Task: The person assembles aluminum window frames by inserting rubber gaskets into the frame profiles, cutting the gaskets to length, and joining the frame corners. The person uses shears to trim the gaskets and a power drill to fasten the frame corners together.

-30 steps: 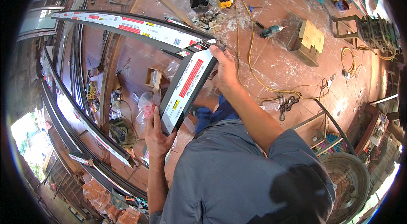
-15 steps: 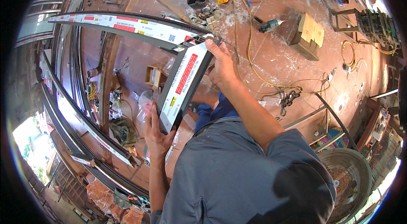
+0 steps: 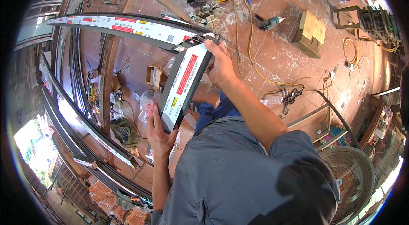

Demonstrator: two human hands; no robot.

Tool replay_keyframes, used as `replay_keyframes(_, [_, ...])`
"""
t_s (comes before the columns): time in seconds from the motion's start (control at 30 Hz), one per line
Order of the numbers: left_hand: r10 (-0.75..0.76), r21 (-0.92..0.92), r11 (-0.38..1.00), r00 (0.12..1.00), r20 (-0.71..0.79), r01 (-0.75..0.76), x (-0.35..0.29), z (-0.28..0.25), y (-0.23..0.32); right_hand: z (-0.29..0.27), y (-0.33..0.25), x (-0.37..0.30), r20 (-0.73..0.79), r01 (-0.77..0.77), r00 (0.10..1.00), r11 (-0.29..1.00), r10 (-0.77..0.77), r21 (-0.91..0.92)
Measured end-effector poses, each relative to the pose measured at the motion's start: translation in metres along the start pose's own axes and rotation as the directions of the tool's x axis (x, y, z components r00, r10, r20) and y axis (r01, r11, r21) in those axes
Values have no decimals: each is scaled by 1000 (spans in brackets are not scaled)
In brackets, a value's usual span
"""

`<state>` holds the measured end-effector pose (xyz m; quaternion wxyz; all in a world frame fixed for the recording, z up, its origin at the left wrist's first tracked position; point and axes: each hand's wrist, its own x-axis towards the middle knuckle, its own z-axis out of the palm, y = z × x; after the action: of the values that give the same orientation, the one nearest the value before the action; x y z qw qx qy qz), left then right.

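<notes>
Both hands hold a short dark metal profile (image 3: 181, 83) covered with a white, red-printed protective film. My right hand (image 3: 219, 62) grips its upper end, thumb on the film and fingers behind the edge. My left hand (image 3: 161, 134) is wrapped round the lower end, with the fingers along its left side. The upper end meets the mitred end of a long filmed profile (image 3: 123, 25) that runs off to the left. Whether the two pieces are fully joined at that corner, I cannot tell.
More long profiles (image 3: 85, 116) lie to the left across a wooden support frame (image 3: 110, 71). On the tiled floor are a power drill (image 3: 271, 23), a cardboard box (image 3: 309, 33), a yellow cable (image 3: 251, 54) and a small open box (image 3: 154, 76). A round fan (image 3: 347, 182) stands at lower right.
Both hands keep their grip on the short profile, which has shifted very slightly left at its upper end. The view has moved a little; otherwise things look the same.
</notes>
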<state>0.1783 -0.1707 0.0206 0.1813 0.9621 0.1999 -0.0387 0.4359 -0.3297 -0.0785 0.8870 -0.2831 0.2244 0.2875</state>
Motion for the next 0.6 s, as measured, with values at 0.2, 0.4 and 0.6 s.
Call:
replay_keyframes(0.2, [-2,-34,999,1000,16,2,2,-1,3,7,0,-3,9,52,999,998,-51,-32])
replay_keyframes(0.4, [-19,-8,1000,1000,16,19,-3,-4,12,11,1,0,6,66,998,998,-66,-16])
replay_keyframes(0.6, [8,-22,1000,1000,-3,-9,0,7,2,12,6,3,17,87,996,996,-87,-14])
